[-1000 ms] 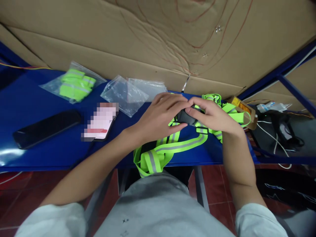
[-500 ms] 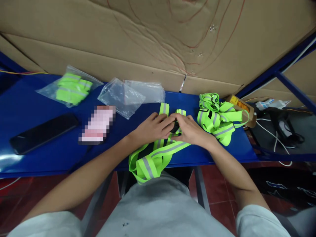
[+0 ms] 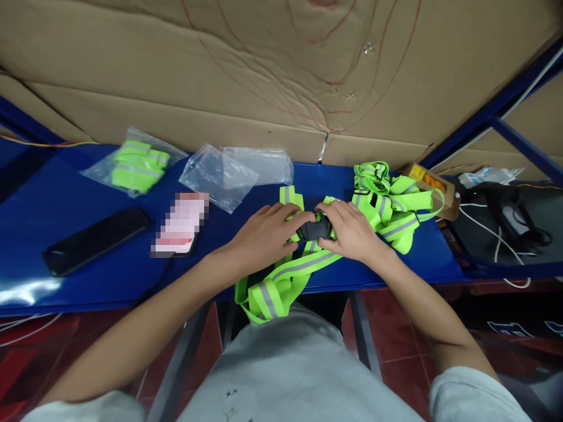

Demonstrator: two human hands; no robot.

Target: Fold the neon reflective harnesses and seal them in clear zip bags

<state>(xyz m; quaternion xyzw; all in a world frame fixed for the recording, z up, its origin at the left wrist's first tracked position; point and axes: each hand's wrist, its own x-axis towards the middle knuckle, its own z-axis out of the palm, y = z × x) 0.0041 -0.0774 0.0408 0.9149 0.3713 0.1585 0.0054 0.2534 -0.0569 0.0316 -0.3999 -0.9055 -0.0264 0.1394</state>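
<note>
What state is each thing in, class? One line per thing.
Black buckle: seemingly joined
Left hand: gripping at buckle's left end
Right hand: gripping at buckle's right end
Reflective green strap: loosely looped, partly over edge of blue table
Green strap pile: heaped
Bagged green strap: folded
Clear plastic bags: lying flat
Smartphone: screen lit
Cardboard box: open

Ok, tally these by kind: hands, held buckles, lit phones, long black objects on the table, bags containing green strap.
Left hand and right hand: 2
Black buckle: 1
Phone, lit: 1
Long black object: 1
Bag containing green strap: 1
Total: 6
</note>
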